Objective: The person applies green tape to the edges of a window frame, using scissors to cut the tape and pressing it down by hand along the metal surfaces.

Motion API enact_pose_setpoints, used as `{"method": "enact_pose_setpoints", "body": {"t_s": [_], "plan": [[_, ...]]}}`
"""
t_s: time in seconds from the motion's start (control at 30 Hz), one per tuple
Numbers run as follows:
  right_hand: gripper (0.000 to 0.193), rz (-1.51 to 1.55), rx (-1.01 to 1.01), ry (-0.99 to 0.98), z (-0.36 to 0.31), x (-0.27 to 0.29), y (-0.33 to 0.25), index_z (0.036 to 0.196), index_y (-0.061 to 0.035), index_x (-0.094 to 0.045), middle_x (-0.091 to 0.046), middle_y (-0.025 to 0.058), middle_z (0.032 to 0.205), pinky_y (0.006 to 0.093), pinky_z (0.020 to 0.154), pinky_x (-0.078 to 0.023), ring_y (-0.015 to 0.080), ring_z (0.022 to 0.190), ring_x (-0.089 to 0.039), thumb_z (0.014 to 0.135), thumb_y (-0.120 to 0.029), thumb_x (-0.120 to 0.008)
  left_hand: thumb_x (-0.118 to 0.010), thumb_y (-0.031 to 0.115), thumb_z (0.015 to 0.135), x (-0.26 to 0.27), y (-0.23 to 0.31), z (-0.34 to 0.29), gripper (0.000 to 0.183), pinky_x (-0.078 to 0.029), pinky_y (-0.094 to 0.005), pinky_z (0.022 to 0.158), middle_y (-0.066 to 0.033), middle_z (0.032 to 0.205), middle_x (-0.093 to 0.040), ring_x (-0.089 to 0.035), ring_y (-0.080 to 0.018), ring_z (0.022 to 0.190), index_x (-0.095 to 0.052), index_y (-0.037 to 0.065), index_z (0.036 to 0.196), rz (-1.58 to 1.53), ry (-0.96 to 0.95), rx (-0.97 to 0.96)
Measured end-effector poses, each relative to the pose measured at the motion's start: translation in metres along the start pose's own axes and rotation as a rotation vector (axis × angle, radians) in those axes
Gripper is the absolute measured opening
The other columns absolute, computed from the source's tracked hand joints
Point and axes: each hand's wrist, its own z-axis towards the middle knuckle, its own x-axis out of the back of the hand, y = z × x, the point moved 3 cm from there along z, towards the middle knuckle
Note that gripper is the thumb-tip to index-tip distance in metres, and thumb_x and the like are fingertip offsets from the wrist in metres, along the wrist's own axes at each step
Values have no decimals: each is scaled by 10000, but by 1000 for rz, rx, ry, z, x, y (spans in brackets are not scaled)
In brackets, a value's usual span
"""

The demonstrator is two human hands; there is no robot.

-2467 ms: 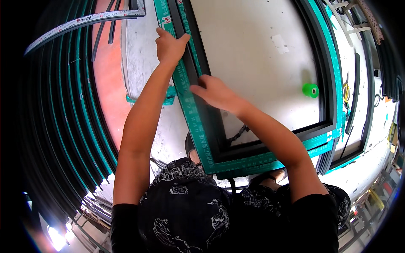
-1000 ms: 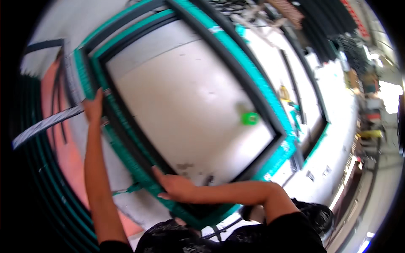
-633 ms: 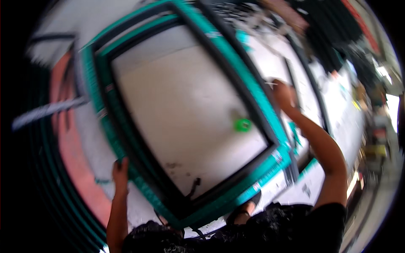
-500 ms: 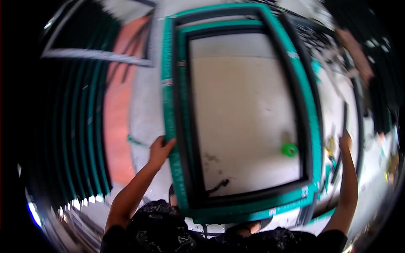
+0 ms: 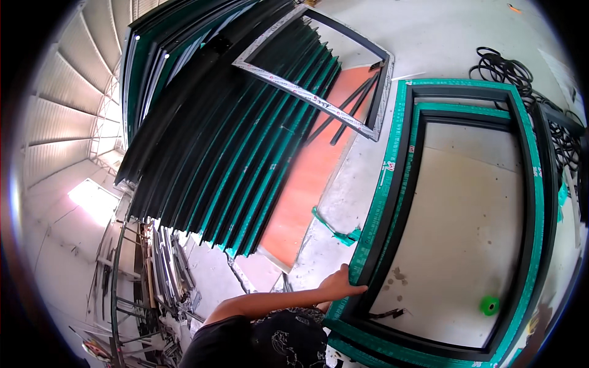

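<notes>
Frame (image 5: 383,208) sits gripped by the left hand (image 5: 338,284) (right hand unseen, can't tell).

Ahead of me to the right is a window frame (image 5: 392,202); my left hand (image 5: 336,283) holds its left edge, toward the near left corner. Within its opening, a tape roll (image 5: 489,305) sits by the near right corner and a strip (image 5: 388,313) by the near left. A coil of hose or cable (image 5: 504,67) lies on the floor (image 5: 429,24) just beyond its far right corner. Leftward come a piece of film (image 5: 334,228) on the floor, a mat (image 5: 300,190), then rows of profiles (image 5: 233,159). A smaller frame (image 5: 297,92) spans the profiles' far right corner and the mat.
</notes>
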Motion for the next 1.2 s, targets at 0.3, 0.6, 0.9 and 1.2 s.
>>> {"method": "enact_pose_setpoints", "body": {"t_s": [0.3,0.6,0.9,1.2], "plan": [[524,-247,324,369,-55,71,-10,826,30,-693,-638,280,754,524,683,-457,359,707,-630,841,-476,-560,-703,697,684,87,8,3,1164,-528,-480,859,-335,1089,-633,-645,-449,1012,-304,-167,1355,155,63,-104],[448,500,-115,479,-172,158,-79,756,0,-671,-627,134,686,395,615,-506,246,593,-599,717,-443,-723,-788,436,801,8,-17,-6,730,-524,-364,839,-186,1073,-639,-643,-279,977,-449,-55,1222,-410,-162,-195],[362,1154,149,-32,-276,158,-159,921,-63,-635,-609,51,787,255,563,-530,147,623,-603,941,-425,-644,-780,238,853,-75,-33,-15,448,-572,-295,804,-90,1133,-643,-662,-200,903,-578,34,1196,-670,-977,148],[712,714,462,-703,-495,46,-336,1347,-4,-525,-632,133,1122,292,787,-563,197,934,-637,744,-215,-839,-632,380,928,-37,-18,23,394,-512,-321,634,-86,764,-687,-632,-151,667,-673,-12,909,-217,-939,-263]]}}
